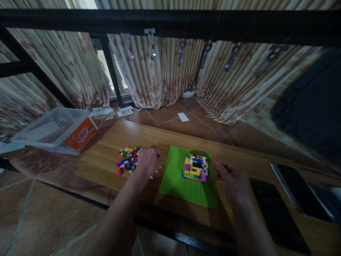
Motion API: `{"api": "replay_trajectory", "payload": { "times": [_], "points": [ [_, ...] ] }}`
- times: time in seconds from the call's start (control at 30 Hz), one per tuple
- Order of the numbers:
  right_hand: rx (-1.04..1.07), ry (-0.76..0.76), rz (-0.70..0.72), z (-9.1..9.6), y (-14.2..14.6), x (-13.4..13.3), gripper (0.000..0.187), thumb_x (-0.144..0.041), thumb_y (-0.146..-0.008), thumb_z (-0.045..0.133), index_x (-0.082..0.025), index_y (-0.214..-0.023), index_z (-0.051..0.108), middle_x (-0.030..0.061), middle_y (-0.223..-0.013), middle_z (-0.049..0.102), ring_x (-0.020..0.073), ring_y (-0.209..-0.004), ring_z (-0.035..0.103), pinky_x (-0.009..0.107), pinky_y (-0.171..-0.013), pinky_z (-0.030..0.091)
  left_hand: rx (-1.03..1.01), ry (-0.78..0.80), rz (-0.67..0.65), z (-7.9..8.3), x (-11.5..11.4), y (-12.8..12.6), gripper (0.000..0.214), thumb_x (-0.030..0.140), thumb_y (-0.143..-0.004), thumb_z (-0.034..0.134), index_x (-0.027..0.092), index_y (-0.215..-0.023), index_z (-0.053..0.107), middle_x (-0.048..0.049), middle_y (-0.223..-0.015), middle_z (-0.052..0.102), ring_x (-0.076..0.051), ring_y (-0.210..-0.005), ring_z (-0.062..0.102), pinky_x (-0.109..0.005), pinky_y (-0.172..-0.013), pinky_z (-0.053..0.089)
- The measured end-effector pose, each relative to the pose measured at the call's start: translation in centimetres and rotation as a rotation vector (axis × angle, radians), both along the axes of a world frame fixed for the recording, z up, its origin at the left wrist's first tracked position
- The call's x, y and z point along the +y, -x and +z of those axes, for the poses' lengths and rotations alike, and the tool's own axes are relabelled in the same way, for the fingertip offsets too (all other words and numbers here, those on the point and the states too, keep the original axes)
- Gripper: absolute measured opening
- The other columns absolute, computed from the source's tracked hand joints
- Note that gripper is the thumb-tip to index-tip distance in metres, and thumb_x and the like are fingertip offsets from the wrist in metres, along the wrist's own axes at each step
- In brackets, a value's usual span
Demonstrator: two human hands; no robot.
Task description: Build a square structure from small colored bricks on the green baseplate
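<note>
My left hand (148,160) is bent down at the right side of a loose pile of small coloured toy bricks (127,164). Its fingers are curled, and a dark speck shows beside them, but what they hold is hidden. A green studded baseplate (173,177) lies between my hands. On its upper right part sits a low square build of multicoloured bricks (187,167), with a black patch in its middle. Just off the baseplate's right edge is my right hand (231,177), thumb and fingers drawn together. Whatever may be between those fingertips is too small to tell.
A wooden board (106,153) carries everything. To the right lie a black phone (277,213) and another dark flat device (301,192). A clear plastic bin (55,131) with an orange label stands at left. A black metal bar (170,23) with hanging clips crosses above.
</note>
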State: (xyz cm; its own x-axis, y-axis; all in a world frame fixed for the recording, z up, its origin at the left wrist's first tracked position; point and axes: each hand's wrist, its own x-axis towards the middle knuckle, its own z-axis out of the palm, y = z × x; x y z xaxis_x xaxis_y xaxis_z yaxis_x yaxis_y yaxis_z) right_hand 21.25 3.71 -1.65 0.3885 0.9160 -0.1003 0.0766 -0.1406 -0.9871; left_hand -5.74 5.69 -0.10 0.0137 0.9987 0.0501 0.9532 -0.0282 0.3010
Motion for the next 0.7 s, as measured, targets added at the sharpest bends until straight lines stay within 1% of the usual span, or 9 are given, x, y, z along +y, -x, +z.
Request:
{"api": "replay_trajectory", "payload": {
  "times": [0.17,0.23,0.3,0.4,0.47,0.53,0.57,0.63,0.7],
  "points": [
    [0.015,-0.008,0.013,0.0,-0.1,0.1,0.039,-0.049,-0.061,0.078,-0.016,-0.08,0.072,0.0039,-0.071,0.069,0.0125,-0.056,0.056,0.025,-0.052,0.047,0.012,-0.033,0.034,0.3,-0.2,-0.3,0.022,0.015,-0.081,0.049,0.016,-0.086,0.071,-0.0109,-0.087,0.07,-0.023,-0.083,0.066,-0.032,-0.081,0.049],
    [0.035,-0.017,0.012,0.1,0.0,0.1,0.036,-0.047,-0.061,0.077,-0.016,-0.08,0.072,0.0029,-0.07,0.069,0.0121,-0.056,0.056,0.024,-0.052,0.046,-0.093,-0.053,0.029,0.5,-0.2,-0.5,0.021,0.017,-0.081,0.05,0.017,-0.085,0.07,-0.0094,-0.086,0.071,-0.022,-0.082,0.066,-0.031,-0.079,0.05],
    [0.052,-0.046,0.002,0.3,0.3,0.1,0.032,-0.044,-0.062,0.077,-0.017,-0.077,0.071,0.0019,-0.068,0.068,0.0115,-0.055,0.055,0.024,-0.052,0.045,-0.35,-0.035,0.04,0.8,-0.2,-0.8,0.019,0.019,-0.081,0.052,0.017,-0.085,0.071,-0.0068,-0.084,0.071,-0.019,-0.079,0.066,-0.029,-0.075,0.051],
    [0.022,-0.135,0.025,1.2,1.2,-0.3,0.024,-0.04,-0.069,0.074,-0.018,-0.078,0.072,0.0008,-0.069,0.068,0.012,-0.058,0.055,0.025,-0.056,0.046,-0.896,0.11,0.07,1.4,-0.5,-2.1,0.016,0.025,-0.08,0.059,0.016,-0.089,0.07,-0.0034,-0.08,0.072,-0.015,-0.072,0.066,-0.026,-0.067,0.053],
    [-0.002,-0.216,0.097,1.8,2.0,-0.9,0.019,-0.037,-0.075,0.071,-0.02,-0.082,0.073,0.0011,-0.075,0.07,0.0142,-0.066,0.06,0.027,-0.063,0.049,-1.247,0.258,0.075,1.8,-0.9,-3.3,0.017,0.025,-0.078,0.065,0.015,-0.091,0.069,-0.003,-0.08,0.072,-0.013,-0.071,0.066,-0.024,-0.067,0.053],
    [-0.019,-0.292,0.222,2.3,2.7,-1.4,0.015,-0.035,-0.08,0.067,-0.023,-0.088,0.073,0.002,-0.084,0.072,0.0168,-0.078,0.064,0.031,-0.073,0.051,-1.527,0.408,0.075,1.9,-1.5,-4.6,0.016,0.022,-0.076,0.068,0.014,-0.09,0.069,-0.0039,-0.083,0.072,-0.012,-0.072,0.066,-0.024,-0.071,0.054],
    [-0.042,-0.331,0.297,2.5,3.0,-1.7,0.015,-0.033,-0.082,0.066,-0.025,-0.091,0.073,0.0022,-0.089,0.072,0.0176,-0.083,0.065,0.032,-0.077,0.051,-1.627,0.47,0.079,1.9,-1.7,-5.2,0.015,0.021,-0.076,0.068,0.014,-0.089,0.07,-0.0044,-0.084,0.073,-0.011,-0.072,0.066,-0.024,-0.073,0.054],
    [-0.099,-0.387,0.428,2.8,3.4,-2.1,0.017,-0.029,-0.085,0.063,-0.027,-0.099,0.073,0.0021,-0.096,0.071,0.0176,-0.088,0.065,0.033,-0.08,0.051,-1.752,0.566,0.084,1.8,-2.1,-6.1,0.012,0.019,-0.075,0.07,0.013,-0.086,0.071,-0.0044,-0.085,0.073,-0.01,-0.072,0.066,-0.023,-0.075,0.054],
    [-0.158,-0.421,0.498,3.0,3.5,-2.3,0.02,-0.027,-0.088,0.06,-0.029,-0.104,0.071,0.0023,-0.101,0.069,0.0176,-0.093,0.064,0.033,-0.082,0.05,-1.825,0.634,0.061,1.6,-2.3,-6.7,0.013,0.019,-0.073,0.075,0.014,-0.084,0.072,-0.0032,-0.082,0.073,-0.009,-0.072,0.066,-0.022,-0.075,0.054]
  ]
}}
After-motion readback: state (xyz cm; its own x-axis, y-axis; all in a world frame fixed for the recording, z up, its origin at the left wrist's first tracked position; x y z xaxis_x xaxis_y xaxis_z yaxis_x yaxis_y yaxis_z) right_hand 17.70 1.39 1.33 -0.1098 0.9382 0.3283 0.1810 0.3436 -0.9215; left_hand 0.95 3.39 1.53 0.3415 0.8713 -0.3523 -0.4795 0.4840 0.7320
